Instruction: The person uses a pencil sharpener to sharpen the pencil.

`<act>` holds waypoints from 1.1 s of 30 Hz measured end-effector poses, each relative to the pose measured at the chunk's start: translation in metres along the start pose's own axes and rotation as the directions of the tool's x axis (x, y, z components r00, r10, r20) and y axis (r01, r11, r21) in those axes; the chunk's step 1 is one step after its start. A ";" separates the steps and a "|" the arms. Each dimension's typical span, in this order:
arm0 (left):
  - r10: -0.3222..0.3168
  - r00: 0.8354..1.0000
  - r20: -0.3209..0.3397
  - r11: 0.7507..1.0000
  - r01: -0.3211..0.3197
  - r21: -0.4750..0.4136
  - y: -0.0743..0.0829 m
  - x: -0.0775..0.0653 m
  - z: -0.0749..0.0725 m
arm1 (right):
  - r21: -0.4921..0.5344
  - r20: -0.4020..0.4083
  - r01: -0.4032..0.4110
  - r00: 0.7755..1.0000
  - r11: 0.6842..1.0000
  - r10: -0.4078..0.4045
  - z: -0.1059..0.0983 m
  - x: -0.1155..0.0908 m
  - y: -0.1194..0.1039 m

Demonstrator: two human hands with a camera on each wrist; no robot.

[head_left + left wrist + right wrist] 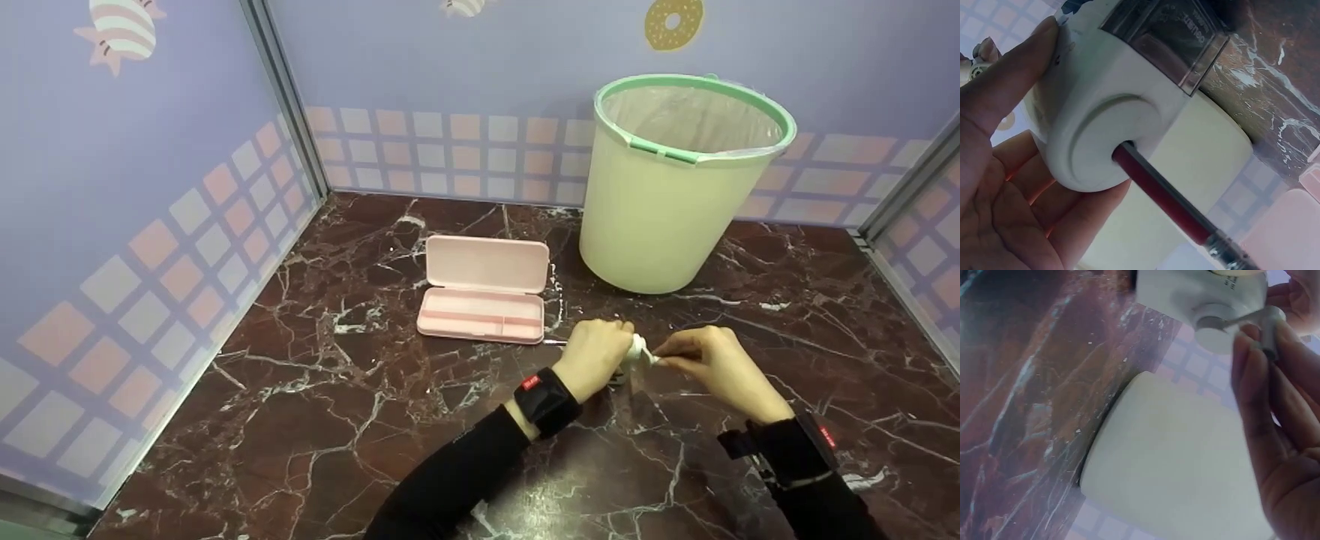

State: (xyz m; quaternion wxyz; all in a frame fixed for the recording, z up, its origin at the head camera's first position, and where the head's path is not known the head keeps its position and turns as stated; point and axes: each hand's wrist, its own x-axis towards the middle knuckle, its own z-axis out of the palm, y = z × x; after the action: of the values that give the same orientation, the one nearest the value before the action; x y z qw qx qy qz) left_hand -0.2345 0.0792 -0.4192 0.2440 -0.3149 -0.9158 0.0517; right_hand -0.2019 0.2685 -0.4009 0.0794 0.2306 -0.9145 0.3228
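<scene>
Your black left sleeve [457,476] spans the marbled worktop [262,420]. Your 2 hands are close together: the left hand [598,355] grips a white crank pencil sharpener [1095,107], a red-and-black pencil [1165,194] in its hole; the right hand [716,365] pinches the crank handle [1268,329]. The sharpener sits nearer you than the green-rimmed bin [667,210], right of the open pink pencil case [487,264].

White sharpener [1112,84], red-striped pencil [1163,194], pink case [486,264], pale green bin [664,210], white-veined maroon tabletop [337,412]
</scene>
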 end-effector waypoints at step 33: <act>0.063 0.997 0.049 0.998 -0.063 -0.005 -0.002 0.001 0.005 | -0.094 -0.231 -0.033 0.973 0.995 0.011 0.019 0.048 0.031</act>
State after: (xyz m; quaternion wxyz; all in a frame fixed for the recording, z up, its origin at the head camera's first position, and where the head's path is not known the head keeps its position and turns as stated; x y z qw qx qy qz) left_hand -0.2393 0.0782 -0.4227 0.2190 -0.3428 -0.9112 0.0655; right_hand -0.2589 0.2603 -0.4188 0.1926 0.1773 -0.9163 0.3032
